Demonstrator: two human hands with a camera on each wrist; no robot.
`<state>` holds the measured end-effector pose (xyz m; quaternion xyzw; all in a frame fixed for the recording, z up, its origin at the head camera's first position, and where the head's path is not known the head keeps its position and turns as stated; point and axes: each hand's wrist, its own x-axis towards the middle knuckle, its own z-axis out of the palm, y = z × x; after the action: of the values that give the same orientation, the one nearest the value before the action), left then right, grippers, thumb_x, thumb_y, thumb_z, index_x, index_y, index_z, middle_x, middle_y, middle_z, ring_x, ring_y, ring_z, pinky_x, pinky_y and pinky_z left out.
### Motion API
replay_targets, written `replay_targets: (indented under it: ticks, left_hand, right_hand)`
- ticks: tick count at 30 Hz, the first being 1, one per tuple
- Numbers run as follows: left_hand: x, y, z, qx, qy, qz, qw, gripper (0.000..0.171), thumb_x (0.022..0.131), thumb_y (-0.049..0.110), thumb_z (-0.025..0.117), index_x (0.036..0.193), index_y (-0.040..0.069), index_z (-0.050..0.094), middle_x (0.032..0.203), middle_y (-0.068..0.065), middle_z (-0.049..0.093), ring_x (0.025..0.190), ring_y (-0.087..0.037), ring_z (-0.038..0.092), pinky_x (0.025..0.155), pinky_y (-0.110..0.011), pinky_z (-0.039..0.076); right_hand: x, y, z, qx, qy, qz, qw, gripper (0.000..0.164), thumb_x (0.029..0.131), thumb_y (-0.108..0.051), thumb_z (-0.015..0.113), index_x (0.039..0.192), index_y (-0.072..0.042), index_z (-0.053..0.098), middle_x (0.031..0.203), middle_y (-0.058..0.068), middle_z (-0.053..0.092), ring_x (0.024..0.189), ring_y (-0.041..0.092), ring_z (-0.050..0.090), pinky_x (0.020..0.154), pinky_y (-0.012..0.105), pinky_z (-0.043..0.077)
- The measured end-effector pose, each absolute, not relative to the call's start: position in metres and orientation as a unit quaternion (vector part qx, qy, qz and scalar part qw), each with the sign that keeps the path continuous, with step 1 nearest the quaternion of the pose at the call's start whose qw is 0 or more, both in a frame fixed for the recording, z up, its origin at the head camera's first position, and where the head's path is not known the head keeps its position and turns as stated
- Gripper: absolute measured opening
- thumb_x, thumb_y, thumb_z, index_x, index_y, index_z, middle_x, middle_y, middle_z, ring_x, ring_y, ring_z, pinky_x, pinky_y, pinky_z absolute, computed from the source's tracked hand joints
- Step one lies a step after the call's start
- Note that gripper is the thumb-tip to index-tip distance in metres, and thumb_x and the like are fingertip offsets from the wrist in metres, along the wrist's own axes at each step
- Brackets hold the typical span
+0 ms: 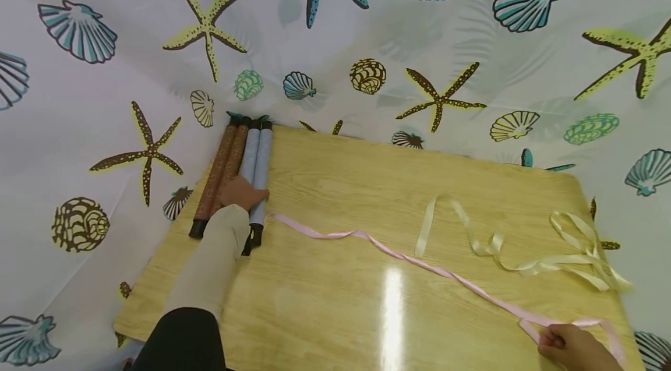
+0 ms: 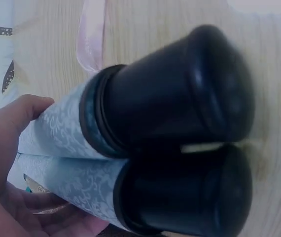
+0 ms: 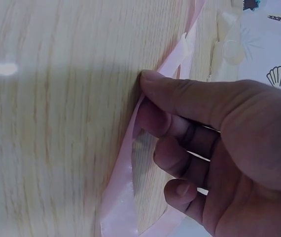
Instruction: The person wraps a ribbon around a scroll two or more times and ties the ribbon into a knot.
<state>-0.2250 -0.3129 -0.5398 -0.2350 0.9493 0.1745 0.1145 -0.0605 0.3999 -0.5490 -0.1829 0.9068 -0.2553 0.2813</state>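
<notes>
My left hand (image 1: 241,191) reaches across two light-blue patterned scrolls (image 1: 265,155) with black end knobs. In the left wrist view its thumb lies on one side and its fingers curl round the other side of the pair. Two brown patterned scrolls (image 1: 221,164) lie right beside them. From near the blue scrolls a pink satin ribbon (image 1: 401,256) runs, twisted in places, across the wooden table to the front right. There my right hand (image 1: 574,347) pinches it between thumb and forefinger; the other fingers are bent in the right wrist view.
A cream ribbon (image 1: 474,243) lies in loose curls over the right part of the wooden table (image 1: 325,301). A white cloth with shells and starfish (image 1: 335,50) surrounds the table. Light glares off the tabletop near the front middle.
</notes>
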Motion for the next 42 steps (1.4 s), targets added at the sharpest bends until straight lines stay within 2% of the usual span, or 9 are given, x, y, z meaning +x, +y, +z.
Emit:
replay_targets:
  ticks: [2, 4, 9, 17, 21, 26, 34, 42]
  left_hand:
    - [-0.222, -0.314, -0.538, -0.232, 0.95, 0.182, 0.101, 0.061, 0.08, 0.052, 0.067, 0.101, -0.005, 0.064, 0.091, -0.023, 0.069, 0.071, -0.03, 0.065, 0.056, -0.043, 0.054]
    - [-0.219, -0.315, -0.533, -0.232, 0.95, 0.186, 0.09, 0.059, 0.081, 0.049, 0.069, 0.098, -0.007, 0.064, 0.088, -0.023, 0.069, 0.066, -0.029, 0.064, 0.053, -0.042, 0.053]
    - [-0.207, -0.318, -0.515, -0.245, 0.949, 0.186, 0.074, 0.061, 0.082, 0.047, 0.072, 0.104, -0.01, 0.063, 0.092, -0.027, 0.069, 0.066, -0.031, 0.065, 0.051, -0.041, 0.052]
    - [-0.187, -0.299, -0.476, -0.202, 0.954, 0.214, 0.05, 0.065, 0.084, 0.052, 0.07, 0.106, -0.008, 0.061, 0.09, -0.025, 0.067, 0.068, -0.033, 0.067, 0.048, -0.035, 0.049]
    - [-0.169, -0.269, -0.469, -0.181, 0.956, 0.224, 0.056, 0.063, 0.084, 0.052, 0.071, 0.104, -0.006, 0.059, 0.09, -0.023, 0.065, 0.069, -0.031, 0.065, 0.051, -0.035, 0.049]
    - [-0.147, -0.211, -0.475, -0.163, 0.953, 0.246, 0.076, 0.061, 0.081, 0.05, 0.075, 0.104, -0.004, 0.058, 0.09, -0.02, 0.065, 0.069, -0.029, 0.065, 0.055, -0.036, 0.052]
    - [-0.123, -0.125, -0.49, -0.11, 0.953, 0.274, 0.063, 0.061, 0.074, 0.047, 0.083, 0.1, -0.002, 0.059, 0.084, -0.016, 0.065, 0.066, -0.027, 0.063, 0.058, -0.038, 0.053]
    - [-0.11, -0.079, -0.514, -0.093, 0.951, 0.288, 0.062, 0.06, 0.071, 0.043, 0.086, 0.1, -0.002, 0.059, 0.082, -0.014, 0.064, 0.067, -0.028, 0.064, 0.06, -0.039, 0.055]
  right_hand:
    - [-0.06, 0.398, -0.549, -0.179, 0.907, -0.257, 0.281, 0.01, 0.093, -0.01, 0.067, 0.084, -0.007, 0.062, 0.067, -0.016, 0.048, 0.06, -0.008, 0.037, 0.054, 0.021, 0.032]
    - [-0.06, 0.396, -0.55, -0.178, 0.908, -0.259, 0.278, 0.01, 0.093, -0.01, 0.067, 0.085, -0.006, 0.063, 0.067, -0.015, 0.049, 0.06, -0.008, 0.037, 0.054, 0.021, 0.033]
    - [-0.059, 0.395, -0.55, -0.176, 0.91, -0.254, 0.275, 0.009, 0.094, -0.012, 0.066, 0.086, -0.007, 0.063, 0.069, -0.016, 0.051, 0.062, -0.008, 0.037, 0.056, 0.02, 0.034]
    - [-0.057, 0.4, -0.545, -0.172, 0.913, -0.25, 0.273, 0.01, 0.096, -0.012, 0.064, 0.089, -0.004, 0.064, 0.072, -0.013, 0.054, 0.063, -0.009, 0.039, 0.056, 0.02, 0.039]
    - [-0.058, 0.398, -0.544, -0.175, 0.913, -0.254, 0.268, 0.011, 0.097, -0.012, 0.063, 0.09, -0.003, 0.064, 0.075, -0.011, 0.056, 0.065, -0.01, 0.04, 0.058, 0.019, 0.041]
    - [-0.056, 0.395, -0.544, -0.164, 0.914, -0.258, 0.265, 0.011, 0.096, -0.012, 0.065, 0.087, -0.005, 0.061, 0.071, -0.012, 0.05, 0.063, -0.008, 0.037, 0.057, 0.021, 0.035]
    - [-0.056, 0.393, -0.544, -0.149, 0.913, -0.266, 0.271, 0.013, 0.095, -0.013, 0.065, 0.087, -0.004, 0.062, 0.073, -0.01, 0.053, 0.064, -0.007, 0.039, 0.058, 0.021, 0.038]
    - [-0.052, 0.394, -0.542, -0.15, 0.919, -0.269, 0.245, 0.014, 0.094, -0.012, 0.067, 0.084, -0.006, 0.06, 0.069, -0.012, 0.047, 0.062, -0.007, 0.037, 0.057, 0.021, 0.033]
